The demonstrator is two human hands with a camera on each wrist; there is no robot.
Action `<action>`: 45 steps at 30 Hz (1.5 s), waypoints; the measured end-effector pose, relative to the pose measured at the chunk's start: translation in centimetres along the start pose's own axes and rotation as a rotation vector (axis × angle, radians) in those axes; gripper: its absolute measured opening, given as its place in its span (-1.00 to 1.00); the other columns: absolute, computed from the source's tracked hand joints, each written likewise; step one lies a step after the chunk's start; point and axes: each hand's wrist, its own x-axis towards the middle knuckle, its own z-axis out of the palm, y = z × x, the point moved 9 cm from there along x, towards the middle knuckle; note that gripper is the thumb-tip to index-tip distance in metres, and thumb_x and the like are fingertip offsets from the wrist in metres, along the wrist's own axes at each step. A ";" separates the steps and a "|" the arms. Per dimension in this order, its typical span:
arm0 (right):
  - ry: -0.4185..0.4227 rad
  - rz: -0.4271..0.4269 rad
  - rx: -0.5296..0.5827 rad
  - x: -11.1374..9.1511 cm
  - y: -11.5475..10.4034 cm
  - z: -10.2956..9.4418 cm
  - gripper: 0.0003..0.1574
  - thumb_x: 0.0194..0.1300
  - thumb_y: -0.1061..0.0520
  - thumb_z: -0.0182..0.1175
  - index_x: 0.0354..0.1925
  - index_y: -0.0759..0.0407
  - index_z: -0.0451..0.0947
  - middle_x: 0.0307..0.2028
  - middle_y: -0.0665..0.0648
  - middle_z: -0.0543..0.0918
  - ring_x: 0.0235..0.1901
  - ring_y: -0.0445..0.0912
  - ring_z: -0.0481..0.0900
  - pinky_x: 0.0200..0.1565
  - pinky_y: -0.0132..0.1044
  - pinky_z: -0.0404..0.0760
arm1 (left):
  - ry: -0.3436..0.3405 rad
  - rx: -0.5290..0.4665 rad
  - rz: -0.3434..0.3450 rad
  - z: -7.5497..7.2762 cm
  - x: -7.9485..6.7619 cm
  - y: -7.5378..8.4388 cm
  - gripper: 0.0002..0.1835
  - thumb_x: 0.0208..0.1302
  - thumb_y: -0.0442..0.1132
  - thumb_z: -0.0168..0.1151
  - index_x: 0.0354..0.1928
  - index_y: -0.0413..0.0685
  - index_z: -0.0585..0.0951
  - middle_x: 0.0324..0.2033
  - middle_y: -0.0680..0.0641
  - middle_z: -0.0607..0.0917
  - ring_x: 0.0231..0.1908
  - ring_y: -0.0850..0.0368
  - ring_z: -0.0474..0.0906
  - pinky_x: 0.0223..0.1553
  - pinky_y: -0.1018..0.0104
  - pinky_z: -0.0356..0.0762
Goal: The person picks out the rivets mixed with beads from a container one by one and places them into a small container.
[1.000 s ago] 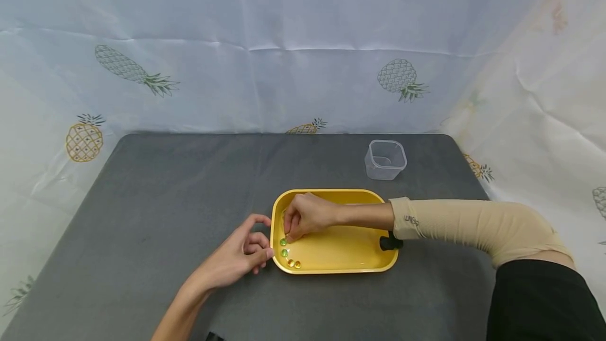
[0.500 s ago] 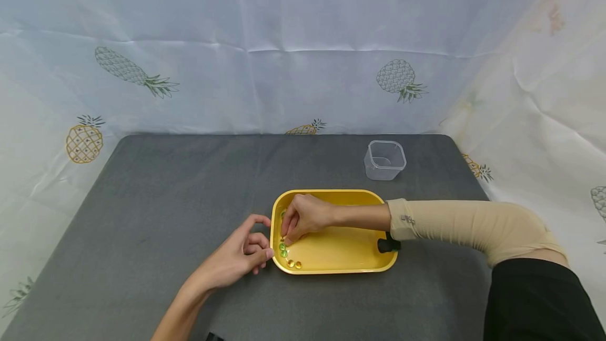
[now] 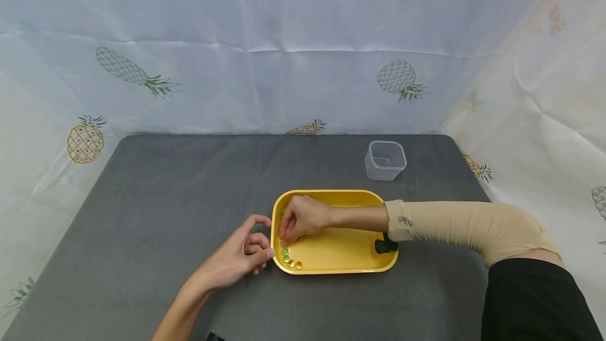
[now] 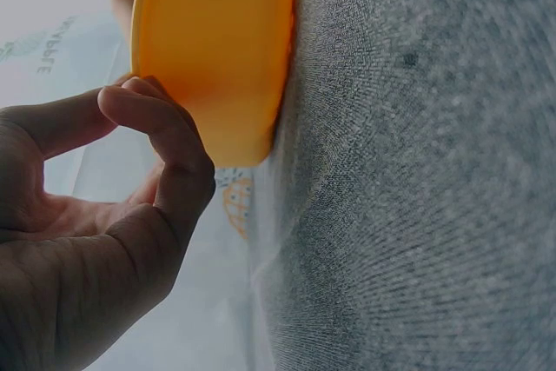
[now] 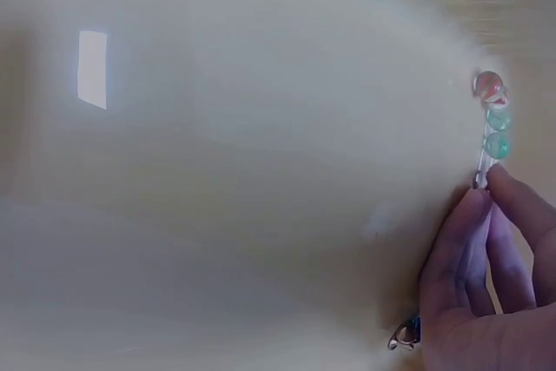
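Note:
My right hand [image 3: 305, 219] reaches into the left end of a shallow yellow tray [image 3: 341, 268]. In the right wrist view, its thumb and fingertips pinch a small glass marble [image 5: 480, 180], mostly covered by the fingers. Two green marbles [image 3: 285, 255] lie against the tray's left wall just in front of those fingertips. Two amber marbles [image 3: 295, 264] follow round the near left corner. Behind the hand, part of another green marble [image 3: 282, 214] shows. My left hand [image 3: 236, 257], fingers bent, holds the tray's left rim with index fingertip and thumb.
A clear square plastic container [image 3: 385, 160] stands behind the tray to the right, on the grey table [image 3: 189, 183]. A black strap [image 3: 385, 246] on the right wrist hangs over the tray's right end. A pineapple-print sheet [image 3: 284, 83] hangs behind and at both sides.
The right hand has shifted slightly toward the near end along the tray's left wall. The green marbles have slid closer to the amber ones. The left hand has stayed in place.

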 end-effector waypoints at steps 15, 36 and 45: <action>-0.093 -0.054 0.127 0.0 -0.5 0.8 -0.91 0.32 0.40 0.40 -0.23 0.36 0.84 -0.34 0.23 0.88 -0.51 -0.32 0.68 -0.35 -0.46 0.71 | 0.001 0.003 0.008 0.1 0.0 0.0 -0.43 0.57 -0.33 0.26 0.42 -0.22 0.20 -0.27 -0.17 0.65 -0.45 0.22 0.55 -0.38 0.29 0.60; -0.171 0.042 0.349 -0.5 -0.9 -0.1 -0.89 0.38 0.39 0.38 -0.16 0.37 0.83 -0.30 0.19 0.87 -0.34 -0.20 0.79 -0.14 -0.27 0.84 | 0.006 -0.005 -0.003 0.0 -0.1 0.0 -0.43 0.55 -0.33 0.26 0.41 -0.20 0.20 -0.26 -0.16 0.64 -0.43 0.19 0.57 -0.38 0.30 0.62; -0.148 0.032 0.344 -0.9 -1.9 -1.9 -0.86 0.36 0.35 0.45 -0.12 0.33 0.84 -0.19 0.34 0.87 -0.34 -0.21 0.82 -0.10 -0.25 0.84 | 0.000 -0.006 -0.003 0.0 0.0 0.1 -0.43 0.54 -0.33 0.25 0.41 -0.19 0.20 -0.26 -0.17 0.64 -0.43 0.19 0.56 -0.37 0.30 0.61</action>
